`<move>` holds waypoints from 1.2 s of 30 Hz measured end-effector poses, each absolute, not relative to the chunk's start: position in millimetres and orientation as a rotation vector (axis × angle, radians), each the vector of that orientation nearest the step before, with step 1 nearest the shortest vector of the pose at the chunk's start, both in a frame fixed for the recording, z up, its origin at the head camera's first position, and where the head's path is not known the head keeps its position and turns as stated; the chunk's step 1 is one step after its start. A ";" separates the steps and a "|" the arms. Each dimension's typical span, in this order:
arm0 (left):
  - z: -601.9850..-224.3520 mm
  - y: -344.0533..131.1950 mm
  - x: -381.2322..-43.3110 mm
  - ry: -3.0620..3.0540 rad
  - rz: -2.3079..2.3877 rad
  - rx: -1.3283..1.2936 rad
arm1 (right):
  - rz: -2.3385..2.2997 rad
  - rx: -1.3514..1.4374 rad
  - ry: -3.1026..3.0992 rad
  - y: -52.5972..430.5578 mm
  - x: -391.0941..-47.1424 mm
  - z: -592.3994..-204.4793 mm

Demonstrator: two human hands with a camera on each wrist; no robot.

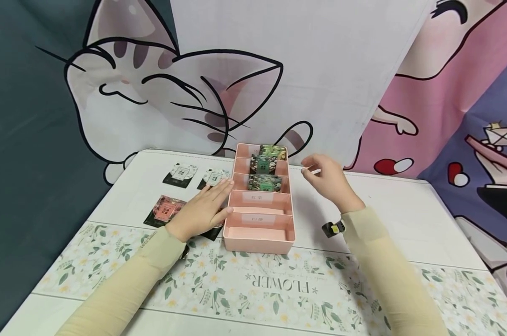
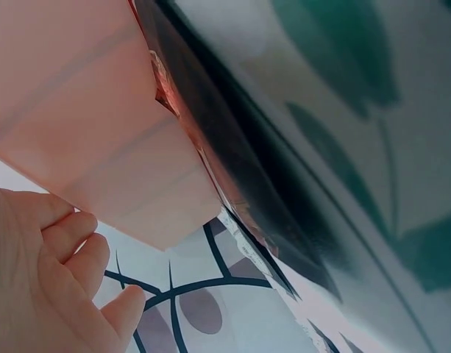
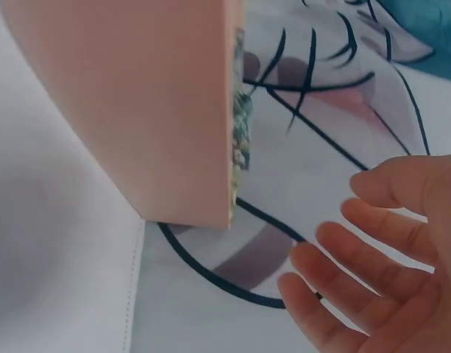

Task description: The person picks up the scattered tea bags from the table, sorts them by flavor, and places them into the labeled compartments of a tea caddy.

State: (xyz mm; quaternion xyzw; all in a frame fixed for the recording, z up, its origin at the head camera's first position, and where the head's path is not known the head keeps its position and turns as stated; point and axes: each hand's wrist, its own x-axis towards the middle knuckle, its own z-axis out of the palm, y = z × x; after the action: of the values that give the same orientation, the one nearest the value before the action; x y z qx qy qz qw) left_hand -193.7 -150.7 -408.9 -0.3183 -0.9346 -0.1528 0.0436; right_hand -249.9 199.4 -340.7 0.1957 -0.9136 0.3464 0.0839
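Note:
A pink divided box (image 1: 259,245) stands on the table. Dark green packets (image 1: 264,184) and a yellow-green packet (image 1: 273,151) sit in its far compartments; the two nearest compartments hold nothing visible. My left hand (image 1: 203,207) reaches along the box's left side with fingers extended, fingertips at its rim. Under that hand, a dark packet (image 1: 211,233) is partly covered. In the left wrist view, the left fingers (image 2: 78,235) lie against the box's wall (image 2: 100,132). To the right of the box, my right hand (image 1: 327,181) hovers apart from it, fingers loosely bent and holding nothing.
Left of the box lie two white-and-black packets, one farther left (image 1: 180,174) and one beside the box (image 1: 213,177). A red-and-black packet (image 1: 165,211) lies nearer. A floral runner (image 1: 278,289) crosses the table's front. Behind hangs a cat-print cloth (image 1: 329,70).

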 end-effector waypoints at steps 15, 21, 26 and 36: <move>-412.0 -150.6 -195.5 -2.857 -0.474 -0.971 | 0.607 0.711 -2.773 181.0 -194.5 -365.1; -412.5 -151.0 -196.0 -2.865 -0.468 -0.971 | 0.493 0.735 -2.882 177.4 -180.4 -371.0; -414.0 -151.1 -197.1 -2.857 -0.466 -0.975 | 0.442 0.738 -2.933 177.2 -174.2 -376.6; -410.9 -152.0 -195.8 -2.848 -0.440 -0.980 | 0.429 0.737 -2.986 173.8 -170.2 -385.9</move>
State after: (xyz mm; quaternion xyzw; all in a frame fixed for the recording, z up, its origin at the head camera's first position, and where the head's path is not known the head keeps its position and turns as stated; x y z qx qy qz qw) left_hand -195.8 -152.0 -410.9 -0.3215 -0.9346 -0.1444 0.0491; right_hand -170.2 173.8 -385.9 0.2374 -0.9614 0.1381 0.0182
